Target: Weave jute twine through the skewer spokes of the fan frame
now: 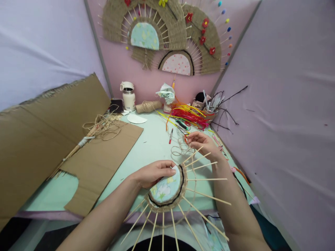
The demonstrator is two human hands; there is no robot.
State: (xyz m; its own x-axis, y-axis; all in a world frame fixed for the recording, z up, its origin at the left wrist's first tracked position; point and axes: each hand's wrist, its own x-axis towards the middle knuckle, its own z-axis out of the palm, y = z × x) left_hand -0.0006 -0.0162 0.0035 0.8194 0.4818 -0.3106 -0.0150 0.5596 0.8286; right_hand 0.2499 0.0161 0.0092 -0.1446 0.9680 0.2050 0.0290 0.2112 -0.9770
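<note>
My left hand grips a half-round panel by its straight edge, the thumb lying on its pale green floral fabric. A black cord and a band of woven twine rim the curve. Thin wooden sticks fan outward from it. A loose strand of twine loops across the sticks and rises toward my right hand. Those fingers are pinched together, seemingly on the twine, just above the stick tips. Close to the fingertips are an orange-handled tool, partly hidden, and loose coils of twine.
Cardboard and a bundle of sticks lie at left. Behind stand a white flask, a twine roll and colourful pipe cleaners. Dark twigs jut out at right. Decorated fans hang on the back wall.
</note>
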